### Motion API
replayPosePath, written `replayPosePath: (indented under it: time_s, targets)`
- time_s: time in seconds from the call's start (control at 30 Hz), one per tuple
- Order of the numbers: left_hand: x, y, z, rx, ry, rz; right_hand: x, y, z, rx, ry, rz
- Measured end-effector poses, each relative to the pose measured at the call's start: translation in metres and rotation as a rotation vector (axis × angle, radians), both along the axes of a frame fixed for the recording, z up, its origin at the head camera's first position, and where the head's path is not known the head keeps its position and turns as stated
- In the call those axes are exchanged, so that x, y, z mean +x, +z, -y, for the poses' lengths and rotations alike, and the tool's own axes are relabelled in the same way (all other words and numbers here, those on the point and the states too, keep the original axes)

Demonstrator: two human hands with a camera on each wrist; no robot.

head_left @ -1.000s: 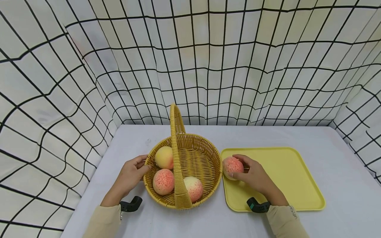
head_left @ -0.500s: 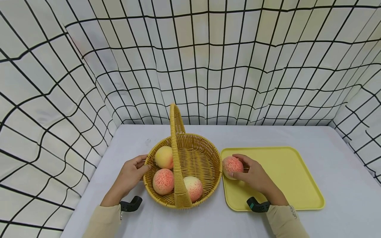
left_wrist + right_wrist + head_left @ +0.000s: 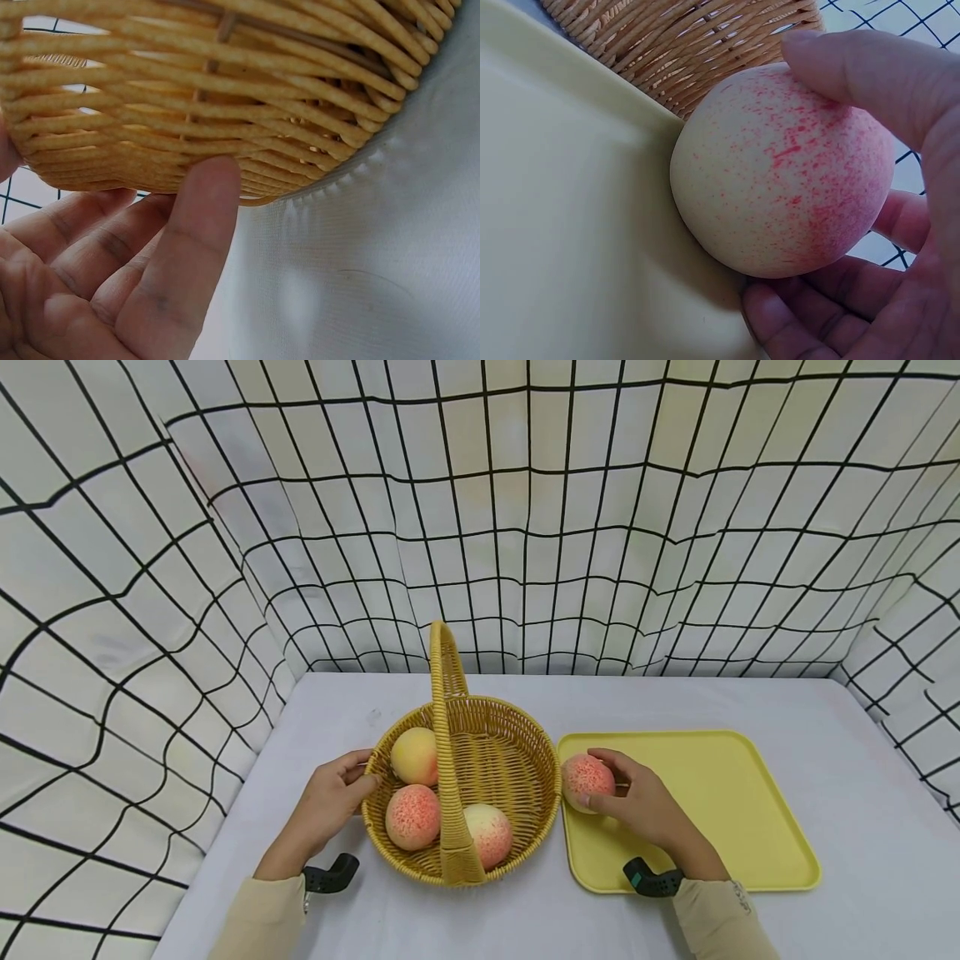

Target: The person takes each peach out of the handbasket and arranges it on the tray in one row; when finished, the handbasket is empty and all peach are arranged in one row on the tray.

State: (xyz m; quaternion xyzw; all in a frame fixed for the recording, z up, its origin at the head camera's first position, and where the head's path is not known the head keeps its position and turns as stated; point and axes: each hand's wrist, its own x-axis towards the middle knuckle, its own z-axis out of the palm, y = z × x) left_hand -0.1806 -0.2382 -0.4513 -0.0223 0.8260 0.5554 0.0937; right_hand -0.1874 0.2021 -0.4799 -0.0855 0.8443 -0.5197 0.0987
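A peach (image 3: 588, 783), pink-speckled over a cream skin, sits at the left end of the yellow tray (image 3: 720, 810). My right hand (image 3: 648, 806) holds it, thumb on one side and fingers round the other; the right wrist view shows this peach (image 3: 772, 172) close up, touching the tray. The wicker basket (image 3: 517, 743) with a tall handle stands left of the tray. My left hand (image 3: 330, 797) grips its left side at the rim; in the left wrist view the thumb presses the woven wall (image 3: 210, 135). Inside lie a yellow peach (image 3: 414, 757), a red-speckled peach (image 3: 413, 817) and a pale peach (image 3: 487, 836).
A white cloth (image 3: 510, 918) covers the table. White curtain (image 3: 525, 552) with black grid lines rises behind it and on both sides. The arched handle (image 3: 447, 760) crosses the basket from front to back. Basket and tray stand almost against each other.
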Motion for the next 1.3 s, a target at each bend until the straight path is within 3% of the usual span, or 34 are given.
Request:
replayPosePath:
  time_s: [0.5,0.9,1.13,1.3]
  targets:
    - [0.000,0.001,0.000,-0.001,-0.010,-0.011,0.002,0.005,-0.001,0.013,0.006,-0.070]
    - [0.000,0.000,0.001,0.007,-0.001,-0.015,0.001,0.041,0.015,-0.008,-0.013,-0.278]
    - [0.000,-0.001,0.001,0.002,0.000,-0.015,-0.002,0.066,0.042,-0.115,0.060,-0.220]
    - [0.000,-0.001,0.001,-0.004,-0.001,-0.015,-0.003,0.075,0.066,-0.143,0.185,-0.165]
